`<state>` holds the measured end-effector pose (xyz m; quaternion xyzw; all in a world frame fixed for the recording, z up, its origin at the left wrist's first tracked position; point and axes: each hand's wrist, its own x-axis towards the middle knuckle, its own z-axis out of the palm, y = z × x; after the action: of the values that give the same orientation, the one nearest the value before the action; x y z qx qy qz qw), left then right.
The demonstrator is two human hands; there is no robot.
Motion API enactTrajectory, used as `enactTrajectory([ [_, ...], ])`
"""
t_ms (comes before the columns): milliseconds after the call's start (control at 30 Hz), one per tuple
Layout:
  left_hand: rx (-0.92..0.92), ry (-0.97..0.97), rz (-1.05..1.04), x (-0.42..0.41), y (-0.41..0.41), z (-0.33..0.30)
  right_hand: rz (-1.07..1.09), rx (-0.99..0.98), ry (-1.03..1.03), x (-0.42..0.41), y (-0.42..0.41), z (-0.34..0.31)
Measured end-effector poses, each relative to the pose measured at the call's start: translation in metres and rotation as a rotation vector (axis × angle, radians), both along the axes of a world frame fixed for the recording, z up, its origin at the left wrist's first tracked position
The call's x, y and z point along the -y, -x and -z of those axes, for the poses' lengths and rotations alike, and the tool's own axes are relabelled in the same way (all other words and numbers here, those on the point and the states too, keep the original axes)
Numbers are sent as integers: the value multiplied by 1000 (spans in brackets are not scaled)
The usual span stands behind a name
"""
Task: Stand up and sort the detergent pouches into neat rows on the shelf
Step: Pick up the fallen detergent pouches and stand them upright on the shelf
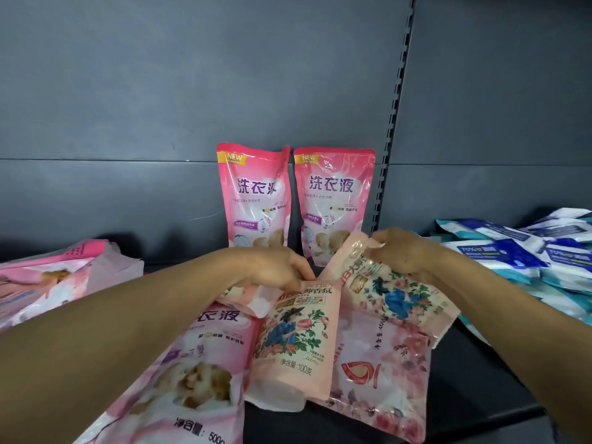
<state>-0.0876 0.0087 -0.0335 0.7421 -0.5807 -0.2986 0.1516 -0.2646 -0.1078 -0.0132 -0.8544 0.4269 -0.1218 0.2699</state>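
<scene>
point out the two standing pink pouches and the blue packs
left standing pink pouch (pixel 254 193), head view, front label
right standing pink pouch (pixel 333 193), head view, front label
blue packs (pixel 519 251), head view, top of one pack

"new formula" on upright pink pouch (pixel 256 193), "100克" on floral pouch (pixel 296 341)

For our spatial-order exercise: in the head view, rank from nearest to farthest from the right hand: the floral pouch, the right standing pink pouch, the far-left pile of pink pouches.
1. Floral pouch, in the right hand.
2. Right standing pink pouch, behind.
3. Pink pile, far left.
</scene>
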Motion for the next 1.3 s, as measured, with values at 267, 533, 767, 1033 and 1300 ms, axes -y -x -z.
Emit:
enactTrajectory([
  [267, -209, 138, 8, 6, -6, -13, 226, 699, -79, 15, 23, -16],
  [533, -76, 378, -36, 23, -6, -82, 343, 1047, -149, 23, 16, -8],
  [767, 111, 615, -86, 46, 4, -96, 398, 1038, -135, 28, 13, -1],
  [1033, 275, 685, -61, 70, 11, -77, 444, 970, -34, 27, 14, 9],
  [1300, 529, 724, -98, 64, 20, -67, 392, 838, 17, 15, 20, 12],
])
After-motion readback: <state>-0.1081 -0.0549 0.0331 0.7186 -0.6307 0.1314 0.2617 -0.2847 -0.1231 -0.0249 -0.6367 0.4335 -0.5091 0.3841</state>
